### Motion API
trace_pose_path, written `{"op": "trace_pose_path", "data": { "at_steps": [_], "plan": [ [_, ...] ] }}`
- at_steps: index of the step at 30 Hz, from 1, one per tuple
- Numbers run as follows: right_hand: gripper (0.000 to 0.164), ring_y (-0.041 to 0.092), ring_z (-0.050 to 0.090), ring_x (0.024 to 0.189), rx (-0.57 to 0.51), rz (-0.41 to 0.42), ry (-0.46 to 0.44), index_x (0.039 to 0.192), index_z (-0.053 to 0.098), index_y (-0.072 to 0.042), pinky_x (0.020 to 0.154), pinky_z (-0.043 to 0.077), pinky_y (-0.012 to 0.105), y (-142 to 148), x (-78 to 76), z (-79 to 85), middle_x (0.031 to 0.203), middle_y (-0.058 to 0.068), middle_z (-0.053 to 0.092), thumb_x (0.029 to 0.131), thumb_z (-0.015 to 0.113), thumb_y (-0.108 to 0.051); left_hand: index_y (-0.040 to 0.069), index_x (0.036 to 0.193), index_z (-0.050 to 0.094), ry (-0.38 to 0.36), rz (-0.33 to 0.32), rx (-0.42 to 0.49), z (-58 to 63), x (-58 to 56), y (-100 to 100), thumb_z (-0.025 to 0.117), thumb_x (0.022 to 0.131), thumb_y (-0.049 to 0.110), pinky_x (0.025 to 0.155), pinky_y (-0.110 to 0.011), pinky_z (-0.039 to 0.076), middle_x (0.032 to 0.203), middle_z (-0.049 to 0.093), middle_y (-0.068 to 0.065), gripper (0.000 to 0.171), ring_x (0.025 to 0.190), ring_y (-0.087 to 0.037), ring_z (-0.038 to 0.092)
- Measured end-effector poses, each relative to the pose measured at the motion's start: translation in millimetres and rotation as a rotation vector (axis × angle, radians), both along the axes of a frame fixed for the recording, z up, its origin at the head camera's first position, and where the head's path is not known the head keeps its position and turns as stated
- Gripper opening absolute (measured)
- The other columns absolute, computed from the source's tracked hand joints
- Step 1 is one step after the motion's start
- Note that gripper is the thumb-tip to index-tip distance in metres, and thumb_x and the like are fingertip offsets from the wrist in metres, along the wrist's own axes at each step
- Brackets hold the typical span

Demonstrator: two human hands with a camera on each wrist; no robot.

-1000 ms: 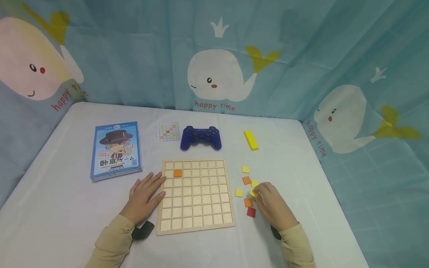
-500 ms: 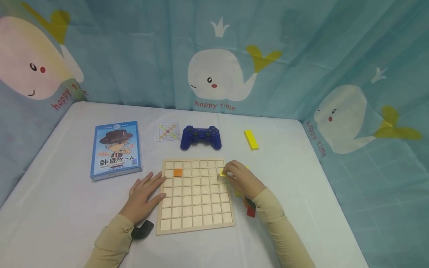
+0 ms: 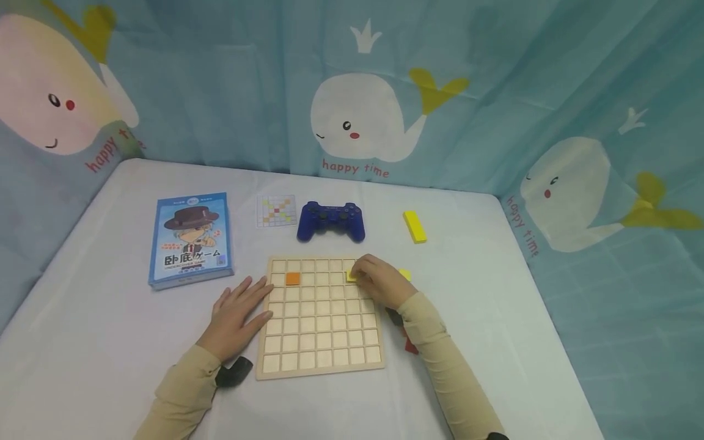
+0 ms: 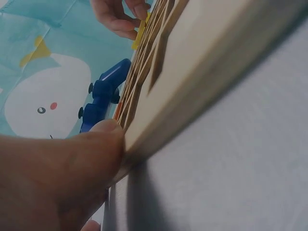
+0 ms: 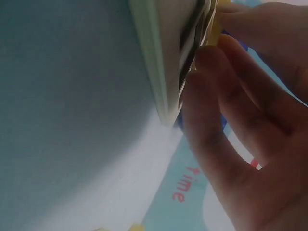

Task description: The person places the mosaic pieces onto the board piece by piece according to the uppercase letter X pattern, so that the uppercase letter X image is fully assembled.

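Note:
A wooden grid board (image 3: 322, 340) lies on the white table, with an orange square tile (image 3: 293, 278) in its second row near the left. My right hand (image 3: 382, 281) pinches a yellow square tile (image 3: 350, 276) at the second row, toward the board's right side. In the right wrist view the yellow tile (image 5: 213, 34) shows between thumb and fingers, right at the grid. My left hand (image 3: 233, 321) rests flat, its fingertips on the board's left edge; in the left wrist view its thumb (image 4: 96, 149) lies against the rim.
A pattern card (image 3: 276, 211), a blue game controller (image 3: 330, 222) and a yellow block (image 3: 415, 227) lie behind the board. A blue game box (image 3: 191, 239) is at the left. Right of the board, a red tile (image 3: 410, 346) and another yellow tile (image 3: 405, 274) show around the right arm.
My right hand picked up a yellow tile from the loose tiles and carried it left and away from me onto the board's second row. The left hand has stayed in place.

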State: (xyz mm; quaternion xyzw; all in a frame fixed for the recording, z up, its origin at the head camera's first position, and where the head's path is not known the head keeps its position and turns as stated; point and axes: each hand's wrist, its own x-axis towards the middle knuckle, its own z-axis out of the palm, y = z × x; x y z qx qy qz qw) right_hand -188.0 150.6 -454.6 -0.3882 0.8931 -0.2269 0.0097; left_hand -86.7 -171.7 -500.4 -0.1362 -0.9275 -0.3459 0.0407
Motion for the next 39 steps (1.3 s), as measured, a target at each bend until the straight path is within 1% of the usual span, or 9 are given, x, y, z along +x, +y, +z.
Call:
{"op": "trace_pose_path", "data": {
  "at_steps": [4, 8, 14, 18, 25, 30, 33, 36, 39],
  "plan": [
    [0.014, 0.017, 0.062, 0.102, 0.027, 0.006, -0.001, 0.102, 0.063, -0.007, 0.092, 0.051, 0.028, -2.5, -2.6, -1.9, 0.107, 0.003, 0.064, 0.089, 0.065, -0.002, 0.009, 0.139, 0.049, 0.000, 0.003, 0.000, 1.4, 1.4, -0.8, 0.061, 0.094, 0.026, 0.112, -0.062, 0.010, 0.149, 0.041, -0.015, 0.050, 0.140, -0.040, 0.026],
    [0.013, 0.016, 0.062, 0.102, 0.064, -0.006, -0.009, 0.102, 0.064, -0.008, 0.093, 0.051, 0.027, -3.7, -3.0, -1.1, 0.106, 0.002, 0.065, 0.089, 0.065, -0.004, 0.009, 0.140, 0.047, -0.013, -0.012, 0.015, 2.0, -1.9, 0.1, 0.061, 0.093, 0.028, 0.111, -0.064, 0.010, 0.150, 0.039, -0.016, 0.052, 0.140, -0.042, 0.024],
    [0.013, 0.018, 0.061, 0.106, 0.076, -0.005, -0.016, 0.101, 0.064, -0.009, 0.096, 0.050, 0.029, -5.9, -8.1, 0.3, 0.107, 0.002, 0.066, 0.089, 0.066, -0.003, 0.003, 0.140, 0.043, -0.007, -0.093, 0.058, 1.7, -27.1, -1.3, 0.068, 0.088, 0.024, 0.106, -0.068, 0.021, 0.149, 0.032, -0.025, 0.061, 0.136, -0.049, 0.025],
    [0.012, 0.019, 0.061, 0.107, 0.075, 0.001, -0.029, 0.100, 0.065, -0.008, 0.097, 0.049, 0.030, -6.5, -9.0, -1.4, 0.107, 0.002, 0.066, 0.090, 0.065, -0.003, 0.004, 0.139, 0.045, -0.018, -0.102, 0.029, 0.4, -37.6, -4.5, 0.071, 0.086, 0.027, 0.105, -0.069, 0.023, 0.149, 0.031, -0.024, 0.064, 0.136, -0.049, 0.026],
    [0.009, 0.016, 0.061, 0.106, 0.074, -0.042, -0.026, 0.098, 0.066, -0.009, 0.096, 0.049, 0.029, -5.9, -3.0, -4.8, 0.107, 0.000, 0.065, 0.091, 0.064, -0.005, 0.008, 0.136, 0.051, -0.017, -0.098, 0.004, -0.4, -38.0, -4.7, 0.070, 0.086, 0.033, 0.106, -0.067, 0.024, 0.150, 0.033, -0.020, 0.059, 0.138, -0.045, 0.026],
    [0.008, 0.014, 0.061, 0.104, 0.106, -0.085, -0.032, 0.100, 0.067, -0.010, 0.094, 0.050, 0.026, -8.2, 3.5, -4.5, 0.108, 0.000, 0.064, 0.092, 0.064, -0.008, 0.008, 0.135, 0.053, -0.010, -0.098, -0.009, 0.9, -36.6, -3.5, 0.070, 0.085, 0.033, 0.106, -0.066, 0.024, 0.150, 0.034, -0.020, 0.058, 0.138, -0.044, 0.027],
    [0.009, 0.015, 0.061, 0.103, 0.126, -0.081, -0.031, 0.101, 0.067, -0.009, 0.094, 0.050, 0.027, -8.2, 3.9, -3.3, 0.108, 0.001, 0.064, 0.092, 0.063, -0.009, 0.008, 0.135, 0.053, -0.015, -0.099, -0.009, 1.2, -36.0, -3.4, 0.070, 0.086, 0.033, 0.106, -0.066, 0.024, 0.150, 0.034, -0.020, 0.058, 0.138, -0.044, 0.027],
    [0.017, 0.016, 0.061, 0.102, 0.136, -0.072, -0.030, 0.108, 0.062, -0.007, 0.092, 0.051, 0.028, -4.4, 4.5, 3.1, 0.113, 0.003, 0.062, 0.091, 0.064, -0.010, 0.009, 0.135, 0.053, -0.016, -0.098, -0.006, 0.4, -36.7, -4.2, 0.070, 0.086, 0.034, 0.106, -0.066, 0.024, 0.150, 0.033, -0.020, 0.057, 0.138, -0.044, 0.027],
    [0.028, 0.017, 0.062, 0.100, 0.126, -0.106, -0.035, 0.117, 0.058, -0.006, 0.087, 0.054, 0.030, 7.5, 12.5, 17.6, 0.119, 0.005, 0.060, 0.091, 0.065, -0.012, 0.010, 0.135, 0.053, -0.017, -0.092, -0.008, -0.7, -36.4, -6.9, 0.069, 0.086, 0.034, 0.105, -0.066, 0.024, 0.150, 0.033, -0.020, 0.057, 0.138, -0.044, 0.027]
  ]
}}
